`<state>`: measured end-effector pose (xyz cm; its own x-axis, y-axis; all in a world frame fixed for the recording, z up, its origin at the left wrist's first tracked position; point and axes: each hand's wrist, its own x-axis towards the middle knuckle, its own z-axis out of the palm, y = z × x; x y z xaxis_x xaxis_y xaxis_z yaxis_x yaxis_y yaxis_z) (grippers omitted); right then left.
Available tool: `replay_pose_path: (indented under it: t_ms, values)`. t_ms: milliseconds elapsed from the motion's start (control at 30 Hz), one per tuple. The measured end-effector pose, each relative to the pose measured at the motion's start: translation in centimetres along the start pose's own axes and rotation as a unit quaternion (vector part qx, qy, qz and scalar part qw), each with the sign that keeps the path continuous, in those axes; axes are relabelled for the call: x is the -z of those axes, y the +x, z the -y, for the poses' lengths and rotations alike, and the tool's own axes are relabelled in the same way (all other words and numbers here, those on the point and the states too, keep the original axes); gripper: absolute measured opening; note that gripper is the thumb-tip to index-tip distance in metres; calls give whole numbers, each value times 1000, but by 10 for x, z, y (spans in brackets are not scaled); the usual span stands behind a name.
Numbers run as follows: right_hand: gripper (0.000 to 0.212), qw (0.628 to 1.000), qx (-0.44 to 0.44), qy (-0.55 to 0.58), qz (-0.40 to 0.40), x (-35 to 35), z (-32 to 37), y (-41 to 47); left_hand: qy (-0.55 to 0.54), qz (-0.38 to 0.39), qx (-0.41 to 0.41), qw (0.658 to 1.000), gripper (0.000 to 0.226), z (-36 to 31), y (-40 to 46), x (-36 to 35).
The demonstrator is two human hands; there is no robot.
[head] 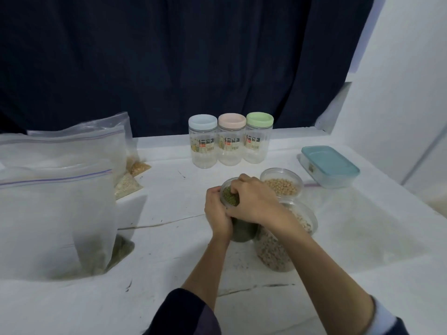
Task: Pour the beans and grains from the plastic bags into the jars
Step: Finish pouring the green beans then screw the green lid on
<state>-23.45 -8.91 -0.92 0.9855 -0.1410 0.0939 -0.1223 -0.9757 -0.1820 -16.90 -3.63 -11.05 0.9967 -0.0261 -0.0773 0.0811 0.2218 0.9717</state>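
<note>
I judged three jars filled already, with the work at settling the green beans in the middle one. My left hand (217,213) wrapped its curled fingers round the green-bean jar (238,213), which stood near the table's (169,250) centre. My right hand (251,199) lay over its mouth, fingers bent onto the rim and the beans. Just right stood the yellow-bean jar (281,183) and the grain jar (283,243). Next, I reckoned, came a lidded empty jar (203,141) from the far row and a zip bag (55,209) at the left.
</note>
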Motion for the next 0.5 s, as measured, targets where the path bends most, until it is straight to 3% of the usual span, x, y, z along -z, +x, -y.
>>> replay_pose_path:
  t_ms: [100,167,233,367,500]
  values:
    - [28,998,19,-8,58,13,-6,6,-27,24,17,999,14,-11,1,10]
    - [35,996,-8,47,78,26,-12,18,-6,26,31,999,18,-22,8,15]
    - [37,993,-54,99,32,35,-22,41,-2,34,49,998,21,-35,17,16]
    - [37,971,-157,118,-134,35,-52,101,-8,50,44,998,22,-55,39,15]
    - [57,962,-220,127,-103,22,-84,157,-23,39,44,998,22,-63,60,10]
